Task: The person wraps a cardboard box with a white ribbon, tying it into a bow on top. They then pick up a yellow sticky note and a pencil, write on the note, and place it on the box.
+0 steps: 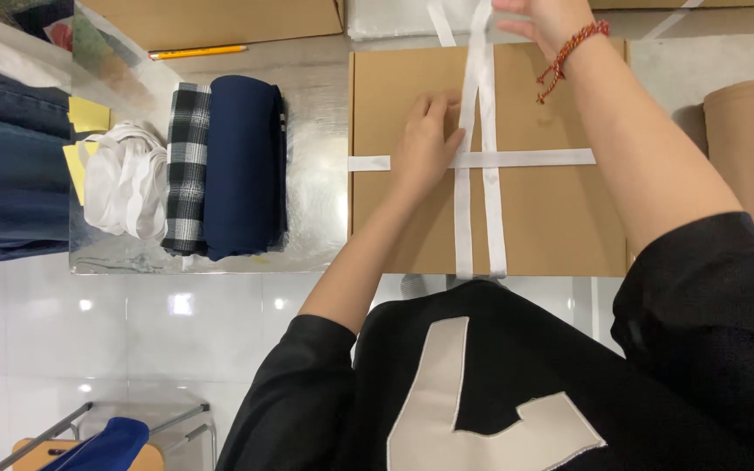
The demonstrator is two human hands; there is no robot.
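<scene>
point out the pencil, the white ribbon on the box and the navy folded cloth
pencil (197, 52), head view, middle of its yellow shaft
white ribbon (530, 158), head view, crosswise strip right of the left hand
navy folded cloth (239, 166), head view, middle of its top

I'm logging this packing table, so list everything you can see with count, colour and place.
cardboard box: one, brown, table centre
ribbon: white strips crossed over the box
folded cloth: one navy, one black-and-white check, left of box
loose ribbon pile: white, further left
pencil: one, yellow, top left
fabric rolls: tan, right edge
left hand: pressing the ribbon crossing
right hand: pulling ribbon ends up, red cord bracelet
</scene>
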